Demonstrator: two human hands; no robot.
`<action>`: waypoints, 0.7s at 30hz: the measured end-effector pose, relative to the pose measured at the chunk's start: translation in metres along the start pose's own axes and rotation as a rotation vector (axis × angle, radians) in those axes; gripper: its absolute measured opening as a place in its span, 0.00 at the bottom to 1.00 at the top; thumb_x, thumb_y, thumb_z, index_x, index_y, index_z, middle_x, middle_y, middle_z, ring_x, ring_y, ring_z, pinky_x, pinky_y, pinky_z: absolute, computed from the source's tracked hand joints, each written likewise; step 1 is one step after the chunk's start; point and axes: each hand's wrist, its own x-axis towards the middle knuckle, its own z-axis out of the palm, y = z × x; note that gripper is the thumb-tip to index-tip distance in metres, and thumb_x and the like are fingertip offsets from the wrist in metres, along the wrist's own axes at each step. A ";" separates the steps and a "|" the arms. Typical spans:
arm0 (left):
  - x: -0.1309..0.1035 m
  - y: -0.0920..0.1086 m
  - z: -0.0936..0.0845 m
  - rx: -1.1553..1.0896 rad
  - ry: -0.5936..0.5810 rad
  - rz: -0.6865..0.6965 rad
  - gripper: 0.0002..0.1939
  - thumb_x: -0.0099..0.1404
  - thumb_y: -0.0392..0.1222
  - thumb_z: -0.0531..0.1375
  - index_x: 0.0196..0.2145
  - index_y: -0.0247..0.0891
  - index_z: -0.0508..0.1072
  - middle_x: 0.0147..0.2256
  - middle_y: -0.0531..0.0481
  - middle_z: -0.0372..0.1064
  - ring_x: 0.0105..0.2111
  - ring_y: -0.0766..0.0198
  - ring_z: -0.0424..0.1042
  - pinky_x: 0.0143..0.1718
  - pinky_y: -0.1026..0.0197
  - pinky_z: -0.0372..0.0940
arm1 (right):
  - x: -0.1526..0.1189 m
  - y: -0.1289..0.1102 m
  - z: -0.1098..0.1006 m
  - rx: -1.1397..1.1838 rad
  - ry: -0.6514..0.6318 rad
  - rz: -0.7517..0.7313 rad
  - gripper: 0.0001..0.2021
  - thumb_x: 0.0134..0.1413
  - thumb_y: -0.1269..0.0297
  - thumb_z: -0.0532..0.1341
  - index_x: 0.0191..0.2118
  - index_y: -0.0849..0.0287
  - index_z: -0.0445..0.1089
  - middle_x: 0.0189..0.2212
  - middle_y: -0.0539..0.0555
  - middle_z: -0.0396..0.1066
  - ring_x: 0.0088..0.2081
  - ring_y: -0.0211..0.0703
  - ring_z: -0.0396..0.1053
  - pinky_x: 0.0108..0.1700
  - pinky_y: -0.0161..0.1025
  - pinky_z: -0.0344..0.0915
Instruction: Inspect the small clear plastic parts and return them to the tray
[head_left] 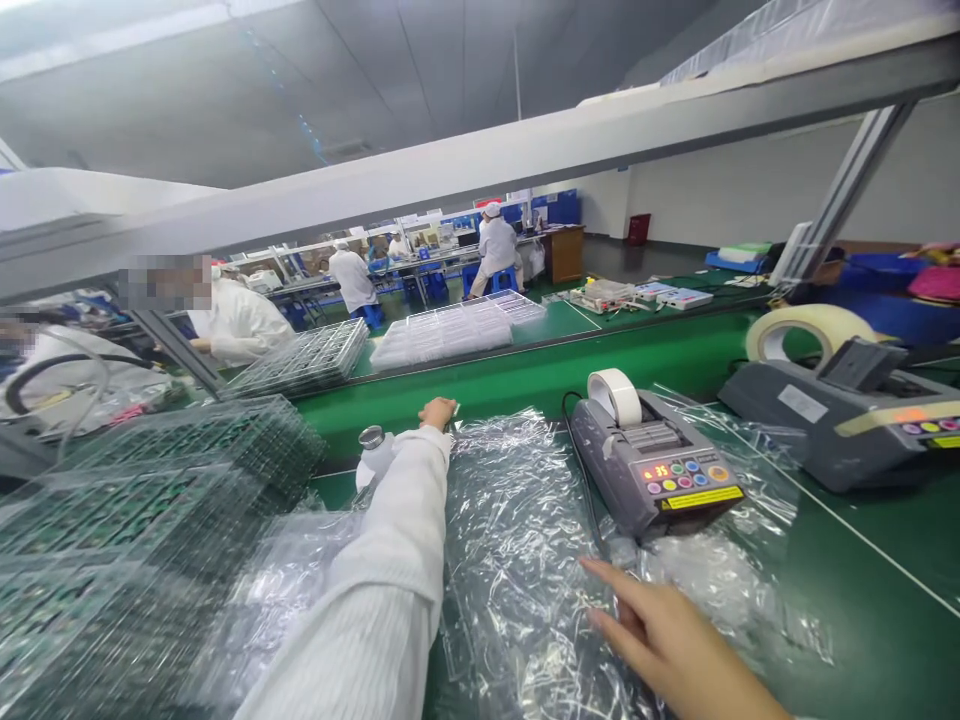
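Bare right hand (pixel 667 630), fingers parted and empty, is at crinkled clear plastic film (pixel 517 520) laid out on the green bench (pixel 877 610), apparently not yet taken up. Beyond, the bare left hand (pixel 436 412) is by the film's far end; whether clenched, I cannot tell.

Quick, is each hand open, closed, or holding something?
Left hand: cannot tell whether it's open, closed or holding anything.
Right hand: open, over the clear plastic, nothing visibly held.
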 end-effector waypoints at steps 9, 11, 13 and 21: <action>-0.018 0.008 -0.017 0.208 -0.084 0.236 0.20 0.66 0.50 0.51 0.50 0.35 0.65 0.49 0.43 0.64 0.47 0.57 0.66 0.47 0.48 0.62 | 0.024 -0.059 0.006 -0.319 -0.097 -0.340 0.07 0.55 0.67 0.57 0.36 0.53 0.72 0.31 0.51 0.73 0.32 0.43 0.70 0.31 0.35 0.57; -0.041 -0.002 -0.019 0.284 -0.323 0.341 0.17 0.65 0.50 0.53 0.41 0.33 0.70 0.41 0.47 0.70 0.39 0.61 0.69 0.43 0.52 0.65 | 0.034 -0.071 0.020 -0.405 -0.136 -0.458 0.06 0.55 0.67 0.58 0.31 0.55 0.71 0.30 0.49 0.71 0.30 0.40 0.69 0.28 0.35 0.53; -0.068 -0.018 -0.017 0.389 -0.574 0.394 0.14 0.62 0.48 0.57 0.33 0.33 0.71 0.32 0.50 0.71 0.33 0.64 0.70 0.39 0.55 0.66 | 0.040 -0.077 0.036 -0.475 -0.154 -0.533 0.06 0.56 0.65 0.58 0.30 0.55 0.71 0.29 0.48 0.70 0.27 0.38 0.67 0.25 0.35 0.48; -0.110 -0.068 -0.002 0.615 -0.808 0.506 0.17 0.65 0.51 0.51 0.37 0.34 0.70 0.37 0.47 0.69 0.38 0.61 0.68 0.43 0.51 0.63 | 0.045 -0.079 0.072 -0.655 -0.124 -0.638 0.08 0.58 0.65 0.57 0.29 0.56 0.70 0.28 0.47 0.69 0.22 0.34 0.62 0.22 0.38 0.38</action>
